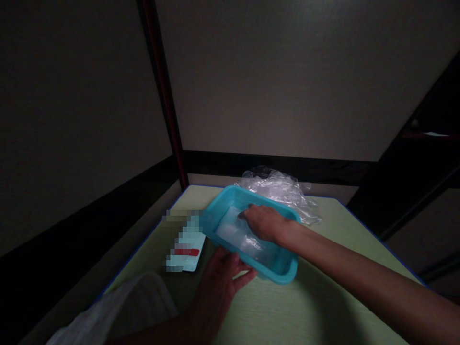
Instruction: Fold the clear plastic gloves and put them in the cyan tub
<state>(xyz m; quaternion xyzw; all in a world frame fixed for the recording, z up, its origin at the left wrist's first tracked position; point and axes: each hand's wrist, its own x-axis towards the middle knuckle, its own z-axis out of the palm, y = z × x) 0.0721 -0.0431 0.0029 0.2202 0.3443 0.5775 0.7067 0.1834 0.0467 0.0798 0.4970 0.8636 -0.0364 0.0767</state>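
Note:
A turquoise plastic basin [285, 277] is tilted a little above the table. My left hand [224, 268] grips its near side, with the thumb by the rim and the fingers beneath. Inside the basin lies a whitish, clear plastic packet [233, 229] with shiny folds. My right hand [264, 221] reaches into the basin from the right, fingers curled down at the packet. Whatever is between those fingertips, if anything, is hidden.
The pale green table [266, 311] has a blue edge. Behind the basin sits a crumpled clear plastic bag [283, 189]. A pale flat object with a red band [187, 252], partly blurred out, lies left of the basin. Walls stand behind and to the left.

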